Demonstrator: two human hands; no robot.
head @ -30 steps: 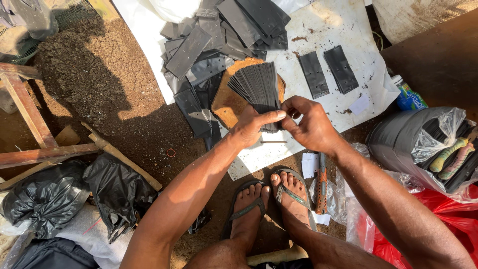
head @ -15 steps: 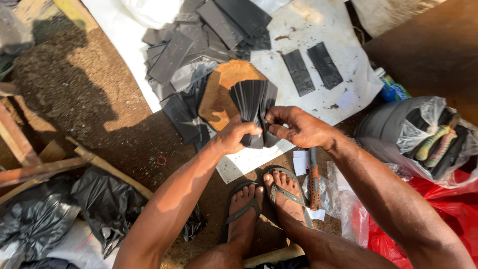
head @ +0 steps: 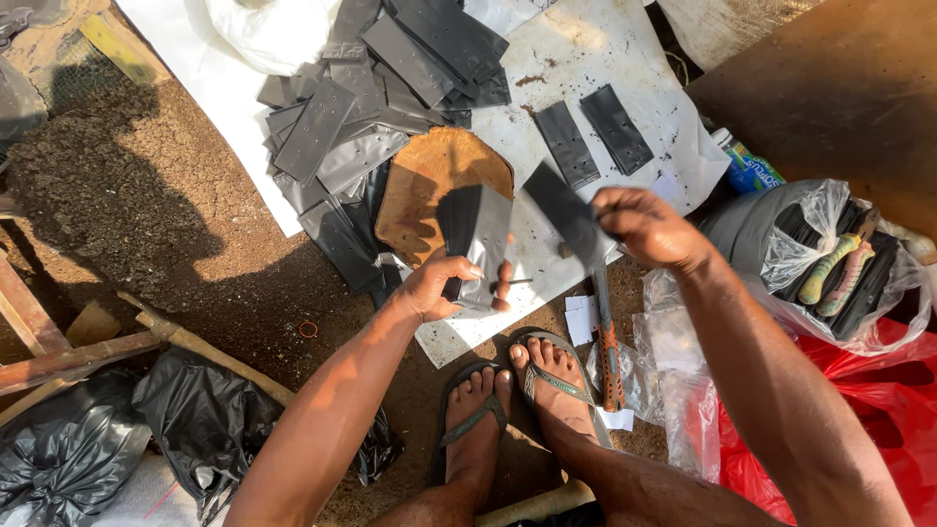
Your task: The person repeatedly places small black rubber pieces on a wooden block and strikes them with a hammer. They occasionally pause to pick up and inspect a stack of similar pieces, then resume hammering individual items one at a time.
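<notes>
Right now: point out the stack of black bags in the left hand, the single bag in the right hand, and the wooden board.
stack of black bags [head: 476, 234], head view, upper face.
single black bag [head: 558, 203], head view, middle.
wooden board [head: 429, 181], head view, bare top.

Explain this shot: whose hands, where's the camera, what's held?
One view only, from a camera worn on a person's head, looking down at their own bare arms and sandalled feet. The left hand has a grip on a fanned stack of flat dark grey plastic bags. The right hand pinches a single dark grey plastic bag apart from the stack. Below lie a white plastic sheet, a brown wooden board and a loose pile of similar grey bags.
</notes>
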